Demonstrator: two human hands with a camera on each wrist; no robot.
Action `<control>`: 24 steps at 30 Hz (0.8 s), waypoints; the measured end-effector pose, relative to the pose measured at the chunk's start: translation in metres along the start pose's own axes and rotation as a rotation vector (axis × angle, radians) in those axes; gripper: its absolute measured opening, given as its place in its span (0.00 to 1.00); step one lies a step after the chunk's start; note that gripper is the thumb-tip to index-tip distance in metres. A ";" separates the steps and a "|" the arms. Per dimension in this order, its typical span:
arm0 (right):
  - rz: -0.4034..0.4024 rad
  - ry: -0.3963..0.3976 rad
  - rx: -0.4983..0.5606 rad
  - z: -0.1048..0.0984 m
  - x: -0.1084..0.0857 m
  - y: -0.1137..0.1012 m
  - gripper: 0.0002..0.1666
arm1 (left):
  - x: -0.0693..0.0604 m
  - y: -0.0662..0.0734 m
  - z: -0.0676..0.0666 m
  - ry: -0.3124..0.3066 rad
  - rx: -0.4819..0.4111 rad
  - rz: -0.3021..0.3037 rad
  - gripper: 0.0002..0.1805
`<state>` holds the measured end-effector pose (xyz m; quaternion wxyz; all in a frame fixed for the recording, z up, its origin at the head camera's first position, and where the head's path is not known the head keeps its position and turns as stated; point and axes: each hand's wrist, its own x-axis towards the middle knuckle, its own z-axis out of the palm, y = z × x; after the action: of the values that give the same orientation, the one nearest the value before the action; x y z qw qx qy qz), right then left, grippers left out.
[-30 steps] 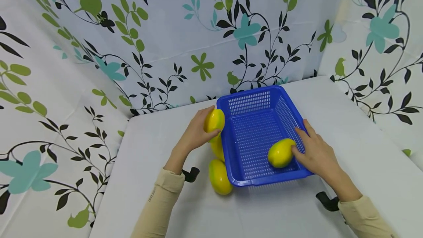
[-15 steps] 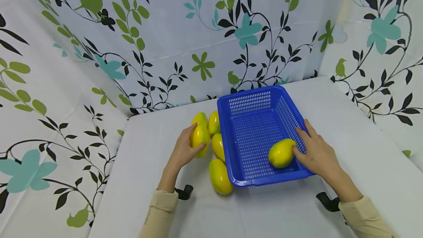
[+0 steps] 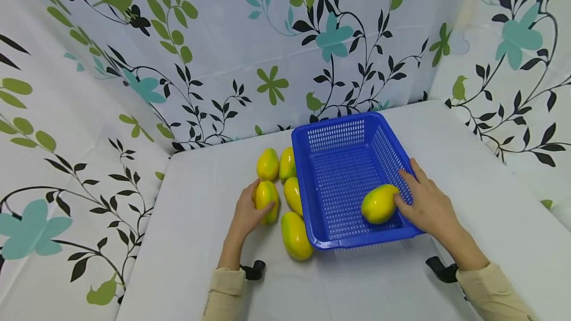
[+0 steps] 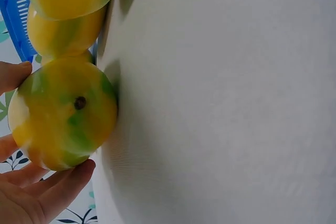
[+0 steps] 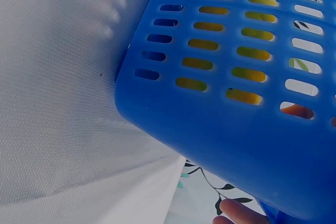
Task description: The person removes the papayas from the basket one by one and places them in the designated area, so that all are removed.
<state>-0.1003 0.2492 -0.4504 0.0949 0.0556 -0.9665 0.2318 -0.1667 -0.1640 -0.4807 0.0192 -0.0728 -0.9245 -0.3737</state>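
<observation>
My left hand (image 3: 247, 211) grips a yellow-green mango (image 3: 266, 202), thumb on one side and fingers on the other. In the left wrist view this mango (image 4: 63, 114) shows its dark stem spot and sits at the white tabletop. Several more mangoes (image 3: 267, 164) lie around it, some along the left wall of a blue plastic basket (image 3: 308, 229). Inside the basket, at its near right, rests one mango (image 3: 378, 204). With my right hand (image 3: 426, 204) I hold the basket's right rim, the thumb touching that mango. The right wrist view shows the slotted basket wall (image 5: 210, 114) close up.
The white table (image 3: 357, 286) extends around the basket and mangoes. A cloth (image 3: 214, 53) printed with leaves, birds and flowers hangs behind the table and at both sides. Dark wrist-worn devices (image 3: 253, 270) show at both cuffs.
My left hand has carried a mango away from the basket's left edge, leftward and nearer to me, down to the table beside the others. The right hand and basket stay in place.
</observation>
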 end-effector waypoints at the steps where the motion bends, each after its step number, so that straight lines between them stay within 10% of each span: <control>1: 0.001 0.001 0.001 0.000 0.000 0.000 0.34 | 0.000 0.000 0.001 0.001 -0.003 0.004 0.43; 13: 0.003 -0.007 0.001 0.000 0.000 0.000 0.35 | 0.002 0.005 -0.001 -0.047 -0.002 -0.022 0.44; 24: 0.001 -0.005 0.001 0.000 0.000 0.000 0.35 | 0.013 0.043 -0.012 -0.020 0.119 0.134 0.41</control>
<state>-0.1000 0.2494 -0.4508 0.0922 0.0560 -0.9667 0.2319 -0.1734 -0.1405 -0.4412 0.0389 -0.1369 -0.9383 -0.3151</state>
